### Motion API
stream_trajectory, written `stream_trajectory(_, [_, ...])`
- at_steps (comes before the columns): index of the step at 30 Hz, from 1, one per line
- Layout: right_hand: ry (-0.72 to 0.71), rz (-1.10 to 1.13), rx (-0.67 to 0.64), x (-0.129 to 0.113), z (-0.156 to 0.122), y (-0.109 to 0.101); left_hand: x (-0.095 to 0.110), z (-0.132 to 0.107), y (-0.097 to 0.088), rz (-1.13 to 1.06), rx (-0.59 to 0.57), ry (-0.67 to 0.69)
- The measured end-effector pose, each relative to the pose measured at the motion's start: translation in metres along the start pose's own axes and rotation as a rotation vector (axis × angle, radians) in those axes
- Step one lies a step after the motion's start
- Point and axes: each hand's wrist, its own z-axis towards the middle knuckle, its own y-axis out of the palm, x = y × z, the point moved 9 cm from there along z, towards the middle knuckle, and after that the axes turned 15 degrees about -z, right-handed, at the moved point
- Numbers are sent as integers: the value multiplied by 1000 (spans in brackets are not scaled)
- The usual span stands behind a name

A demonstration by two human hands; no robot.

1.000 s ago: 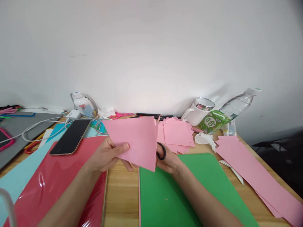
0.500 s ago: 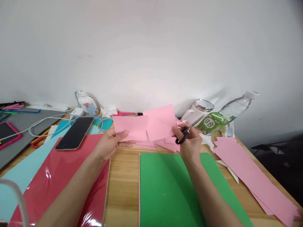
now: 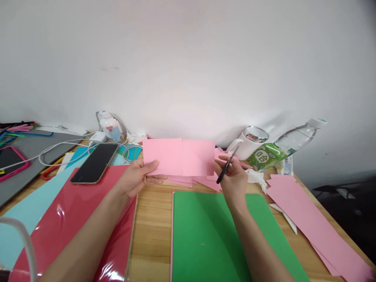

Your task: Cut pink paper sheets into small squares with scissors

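Note:
My left hand (image 3: 136,176) pinches a pink paper piece (image 3: 163,156) at its lower left corner, thumb in front. Beside it, edge meeting or slightly overlapping, a second pink paper piece (image 3: 198,158) is gripped at its right edge by my right hand (image 3: 235,182). Black-handled scissors (image 3: 224,172) stay in that same right hand, blades pointing up and away. Both papers are held upright above the table. Behind and below them lie more cut pink pieces (image 3: 182,180), partly hidden. Nearer to me is a stack of green paper (image 3: 205,235).
A red plastic-wrapped paper pack (image 3: 79,219) with a phone (image 3: 95,162) lies left, near a cable and a white bottle (image 3: 111,127). A white mug (image 3: 246,143), green tissue pack (image 3: 263,155) and water bottle (image 3: 299,137) stand back right. Long pink strips (image 3: 311,219) lie right.
The right-hand paper has straightened from a tilt and come level with the left one. The scissors have turned in my right hand, so their loops show edge-on.

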Motion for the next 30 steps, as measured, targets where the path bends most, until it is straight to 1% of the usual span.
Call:
stream_trajectory(2, [-16, -76, -10, 0, 0, 2, -1, 2, -4, 29, 30, 7])
stream_trajectory(3, [-17, -68, -64, -1, -2, 8, -2, 3, -6, 40, 46, 11])
stream_trajectory(4, [4, -20, -175, -1, -6, 19, -3, 4, -7, 49, 58, 12])
stream_trajectory(5, [56, 70, -370, 0, -14, 38, -4, 5, -8, 57, 65, 11])
stream_trajectory(6, [126, 174, -617, 0, -30, 60, -4, 6, -9, 62, 69, 12])
stream_trajectory(7, [216, 266, -833, 0, -48, 77, -4, 6, -10, 65, 70, 11])
stream_trajectory(8, [280, 323, -1005, -2, -66, 89, -5, 6, -11, 64, 72, 7])
stream_trajectory(10, [362, 385, -1185, -3, -89, 101, -5, 7, -13, 53, 79, -6])
stream_trajectory(11, [392, 399, -1238, -2, -95, 104, -5, 7, -13, 47, 83, -12])
stream_trajectory(14, [439, 399, -1302, 5, -103, 109, -5, 9, -15, 46, 88, -28])
stream_trajectory(19, [438, 396, -1313, 9, -103, 112, -5, 10, -15, 73, 93, -39])
stream_trajectory(24, [414, 437, -1192, 9, -96, 116, -12, 8, -10, 84, 91, -104])
stream_trajectory(30, [351, 434, -1040, 5, -88, 114, -15, 6, 0, 71, 75, -116])
